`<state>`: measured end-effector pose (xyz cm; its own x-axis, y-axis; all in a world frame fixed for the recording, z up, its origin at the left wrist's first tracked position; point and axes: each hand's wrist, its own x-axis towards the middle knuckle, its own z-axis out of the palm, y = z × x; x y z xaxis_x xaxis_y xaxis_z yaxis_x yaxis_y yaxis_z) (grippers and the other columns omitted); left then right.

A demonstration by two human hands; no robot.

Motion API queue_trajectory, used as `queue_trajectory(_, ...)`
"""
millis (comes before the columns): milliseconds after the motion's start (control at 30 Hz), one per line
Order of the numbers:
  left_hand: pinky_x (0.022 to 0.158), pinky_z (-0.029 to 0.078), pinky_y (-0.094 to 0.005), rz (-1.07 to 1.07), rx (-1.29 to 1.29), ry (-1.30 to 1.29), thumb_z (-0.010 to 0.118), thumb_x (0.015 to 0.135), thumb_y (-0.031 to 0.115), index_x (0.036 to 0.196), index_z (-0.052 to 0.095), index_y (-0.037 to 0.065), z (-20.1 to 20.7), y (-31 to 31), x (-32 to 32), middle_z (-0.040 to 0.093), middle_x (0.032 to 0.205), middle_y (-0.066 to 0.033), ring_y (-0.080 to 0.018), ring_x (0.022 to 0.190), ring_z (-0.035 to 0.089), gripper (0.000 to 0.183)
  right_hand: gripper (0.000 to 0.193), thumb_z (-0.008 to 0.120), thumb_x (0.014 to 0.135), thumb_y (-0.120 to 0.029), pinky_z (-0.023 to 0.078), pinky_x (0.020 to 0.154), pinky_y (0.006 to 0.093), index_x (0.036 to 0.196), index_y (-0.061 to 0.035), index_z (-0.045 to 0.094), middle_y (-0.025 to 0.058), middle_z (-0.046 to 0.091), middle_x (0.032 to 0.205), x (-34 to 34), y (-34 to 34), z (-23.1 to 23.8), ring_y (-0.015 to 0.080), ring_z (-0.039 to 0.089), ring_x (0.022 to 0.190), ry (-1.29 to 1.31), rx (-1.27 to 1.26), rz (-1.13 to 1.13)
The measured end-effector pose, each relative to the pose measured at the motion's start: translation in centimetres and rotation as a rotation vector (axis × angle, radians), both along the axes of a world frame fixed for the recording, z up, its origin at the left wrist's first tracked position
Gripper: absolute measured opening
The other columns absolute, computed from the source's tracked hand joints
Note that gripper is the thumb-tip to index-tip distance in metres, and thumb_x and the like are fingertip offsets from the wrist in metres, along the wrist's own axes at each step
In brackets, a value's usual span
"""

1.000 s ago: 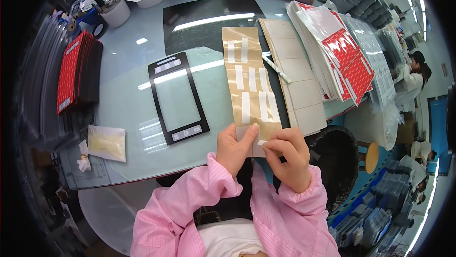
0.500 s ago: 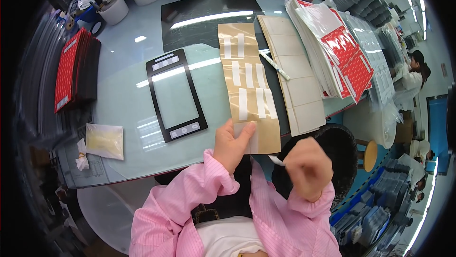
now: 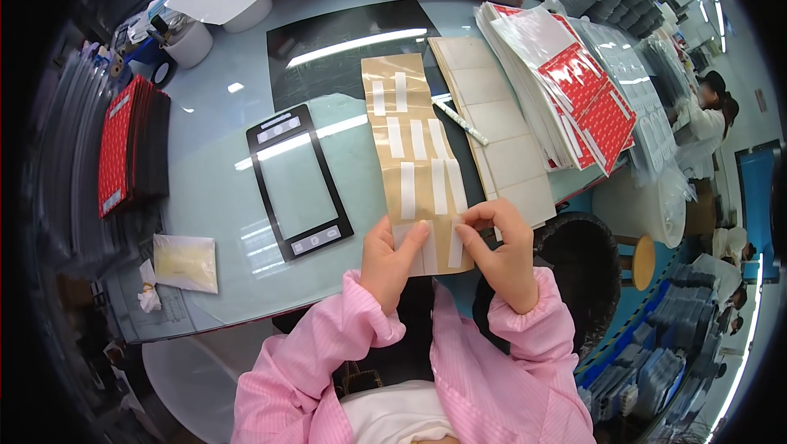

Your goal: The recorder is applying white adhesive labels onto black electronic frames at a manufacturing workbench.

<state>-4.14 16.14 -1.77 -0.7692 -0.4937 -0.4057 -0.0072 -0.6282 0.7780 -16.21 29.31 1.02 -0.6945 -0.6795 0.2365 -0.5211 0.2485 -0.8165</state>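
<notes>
A long brown backing sheet [image 3: 416, 149] with several white strips stuck on it reaches from my lap-side table edge toward the middle of the table. My left hand [image 3: 388, 262] grips its lower left corner, thumb on top over a pale patch. At the lower right edge, my right hand [image 3: 502, 251] pinches thumb and forefinger at the upper end of a white strip [image 3: 455, 243], which lies along the sheet. A small white bit shows beneath the right fingers. To the left lies a black-bordered rectangular panel [image 3: 302, 183] with a clear window.
A patterned pen [image 3: 461, 122] rests beside pale grey boards [image 3: 496, 124]. Red and white packages [image 3: 566, 91] are stacked at right, red-faced ones [image 3: 123, 149] at left. A dark sheet [image 3: 344, 50] lies behind; a packet [image 3: 185, 264] sits near left. A dark-lined bin [image 3: 578, 272] stands below.
My right hand has come up and left from beside the sheet to its lower right edge. The white strip under its fingers now lies against the sheet. The left hand keeps its hold.
</notes>
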Motion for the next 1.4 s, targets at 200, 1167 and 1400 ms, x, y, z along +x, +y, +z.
queue_trajectory(200,0.089,0.057,-0.0304,0.007,-0.01,0.025,0.065,0.102,0.011,0.13,0.057,-0.002,-0.2,0.2,0.2,0.072,0.119,-0.0109,-0.0154,0.103,0.069,0.032,0.035,0.084,0.075,-0.008,0.051,0.077,0.037,0.106,-0.0029,0.069,0.0099,0.063,0.095,0.1,-0.3,0.6,0.0268,0.062,0.087,0.449,0.074,-0.013)
queue_trajectory(1167,0.101,0.053,-0.0343,-0.161,-0.484,0.353,0.058,0.102,0.0,0.158,0.03,0.004,9.0,-0.6,-5.1,0.063,0.134,-0.0131,-0.0221,0.12,0.065,0.062,0.053,0.074,0.093,-0.016,0.055,0.091,0.0304,0.14,-0.0022,0.055,0.0086,0.068,0.127,-13.4,-6.9,10.2,0.0158,0.067,0.112,-0.432,-0.487,0.378)
queue_trajectory(1400,0.095,0.054,-0.0332,-0.471,-0.398,0.276,0.058,0.105,0.005,0.164,0.011,0.01,4.9,0.8,-3.9,0.059,0.143,-0.021,-0.0261,0.117,0.068,0.076,0.062,0.079,0.088,-0.01,0.055,0.097,0.034,0.142,0.0017,0.051,0.0117,0.066,0.128,-28.0,-2.2,12.4,0.0177,0.067,0.112,-0.277,-0.465,0.198)
